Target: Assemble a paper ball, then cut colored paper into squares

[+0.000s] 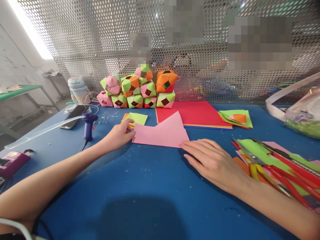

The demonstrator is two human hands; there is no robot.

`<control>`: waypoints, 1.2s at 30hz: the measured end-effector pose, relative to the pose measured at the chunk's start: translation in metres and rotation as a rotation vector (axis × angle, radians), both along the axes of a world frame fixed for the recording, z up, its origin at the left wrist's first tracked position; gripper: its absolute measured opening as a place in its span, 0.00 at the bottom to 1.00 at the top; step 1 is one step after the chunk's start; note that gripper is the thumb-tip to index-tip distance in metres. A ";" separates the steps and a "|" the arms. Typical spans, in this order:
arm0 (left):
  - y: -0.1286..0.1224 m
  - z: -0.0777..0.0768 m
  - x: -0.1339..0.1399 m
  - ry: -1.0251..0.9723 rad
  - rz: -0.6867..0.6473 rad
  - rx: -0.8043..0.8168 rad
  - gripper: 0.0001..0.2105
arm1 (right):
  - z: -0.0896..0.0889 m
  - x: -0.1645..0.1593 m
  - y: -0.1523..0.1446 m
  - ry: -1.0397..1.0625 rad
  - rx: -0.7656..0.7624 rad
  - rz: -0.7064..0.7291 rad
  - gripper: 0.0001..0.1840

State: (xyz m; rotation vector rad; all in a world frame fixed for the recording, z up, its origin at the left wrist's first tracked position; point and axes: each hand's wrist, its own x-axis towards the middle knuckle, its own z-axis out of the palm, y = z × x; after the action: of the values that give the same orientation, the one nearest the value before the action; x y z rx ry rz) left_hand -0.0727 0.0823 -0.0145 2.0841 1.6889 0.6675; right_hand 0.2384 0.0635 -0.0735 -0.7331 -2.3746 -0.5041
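Head view: on the left, the edge of the pink paper point(160, 134) is pinched by the left hand point(120, 135), with finished-looking paper balls point(135, 82) stacked behind. Mid-desk point(155, 176), the sheet appears partly folded, its uneven upper edge suggesting unfinished work; its lower right corner is touched by the right hand point(212, 160), fingers extended, nothing grasped.

Purple device point(15, 162) partly offscreen

Perforated metal screen point(110, 36), patchy grey wall point(15, 46), green-topped table point(25, 89)
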 end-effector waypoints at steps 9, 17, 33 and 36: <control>0.007 -0.022 0.007 -0.732 0.053 -0.154 0.26 | -0.008 0.005 0.013 0.194 -0.155 -0.152 0.16; 0.000 -0.026 0.011 -0.670 0.031 -0.165 0.11 | -0.008 0.003 0.015 0.271 -0.256 -0.188 0.19; -0.006 0.040 -0.008 -0.257 -0.256 -0.252 0.17 | 0.015 0.004 0.016 0.653 -1.017 -0.108 0.21; -0.006 0.058 -0.007 -0.044 -0.384 -0.298 0.19 | 0.020 -0.006 0.006 0.596 -0.983 -0.054 0.22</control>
State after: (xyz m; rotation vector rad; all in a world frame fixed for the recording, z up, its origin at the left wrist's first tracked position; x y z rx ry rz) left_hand -0.0801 0.0758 0.0435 2.0725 1.2239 0.3164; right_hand 0.2326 0.0699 -0.0530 -1.1460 -1.9170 0.8377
